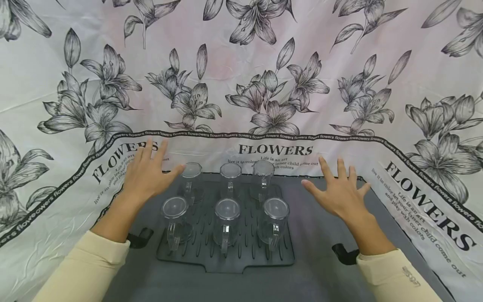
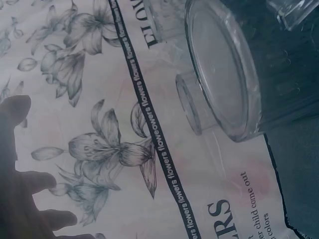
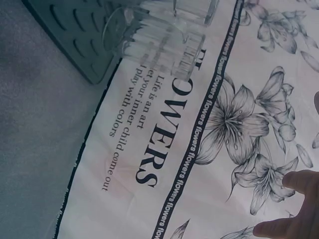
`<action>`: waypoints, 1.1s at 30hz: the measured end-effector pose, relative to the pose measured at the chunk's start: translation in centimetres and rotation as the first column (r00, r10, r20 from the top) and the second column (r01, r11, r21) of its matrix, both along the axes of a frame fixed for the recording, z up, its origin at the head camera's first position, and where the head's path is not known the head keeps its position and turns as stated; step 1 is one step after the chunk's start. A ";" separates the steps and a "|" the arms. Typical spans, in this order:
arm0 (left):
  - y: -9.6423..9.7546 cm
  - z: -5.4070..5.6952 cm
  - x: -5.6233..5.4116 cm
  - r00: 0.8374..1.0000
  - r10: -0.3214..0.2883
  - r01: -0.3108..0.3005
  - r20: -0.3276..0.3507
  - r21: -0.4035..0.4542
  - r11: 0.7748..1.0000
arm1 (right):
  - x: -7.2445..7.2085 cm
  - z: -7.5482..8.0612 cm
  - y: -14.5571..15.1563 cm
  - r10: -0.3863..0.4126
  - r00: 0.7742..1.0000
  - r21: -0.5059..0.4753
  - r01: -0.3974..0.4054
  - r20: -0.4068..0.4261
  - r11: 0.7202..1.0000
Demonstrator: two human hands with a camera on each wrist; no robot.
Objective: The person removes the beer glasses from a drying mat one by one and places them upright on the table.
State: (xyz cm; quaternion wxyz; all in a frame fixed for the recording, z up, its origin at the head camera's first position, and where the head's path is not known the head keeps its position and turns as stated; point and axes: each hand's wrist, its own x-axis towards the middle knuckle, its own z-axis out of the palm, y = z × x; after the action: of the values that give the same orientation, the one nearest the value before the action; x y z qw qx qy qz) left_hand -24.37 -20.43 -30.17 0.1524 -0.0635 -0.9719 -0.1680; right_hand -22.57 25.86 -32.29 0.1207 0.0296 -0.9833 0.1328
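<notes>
1. See left hand (image 1: 151,174) left of centre, spread and released, near the back-left mug.
2. See right hand (image 1: 341,193) right of centre, likewise spread, grasping nothing.
3. Between them, mid-frame, count six clear mugs (image 1: 227,209), standing in two rows of three, with handles toward the bottom edge.
4. Beneath these, note dark ridged mat (image 1: 224,263).
5. Below, lower frame, find grey tabletop (image 1: 302,277).
6. Across upper frame, find flower-printed cloth (image 1: 222,63).
</notes>
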 end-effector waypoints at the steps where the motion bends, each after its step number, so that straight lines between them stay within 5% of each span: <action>1: 0.0 -0.1 0.2 1.000 -0.002 0.002 -0.007 -0.001 1.000 | 0.1 -0.1 0.0 0.002 1.000 0.000 -0.002 -0.003 1.000; 33: 0.0 -5.1 6.5 0.997 0.020 -0.012 -0.069 0.110 0.994 | 2.8 -1.4 -0.6 0.043 0.998 -0.036 -0.045 -0.047 0.998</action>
State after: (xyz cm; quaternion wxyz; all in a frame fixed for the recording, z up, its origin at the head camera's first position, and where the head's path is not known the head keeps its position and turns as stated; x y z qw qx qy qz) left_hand -17.88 -20.48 -35.24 0.1911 -0.0530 -0.9557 -0.2174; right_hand -19.73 25.23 -33.69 0.1407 0.0521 -0.9768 0.1530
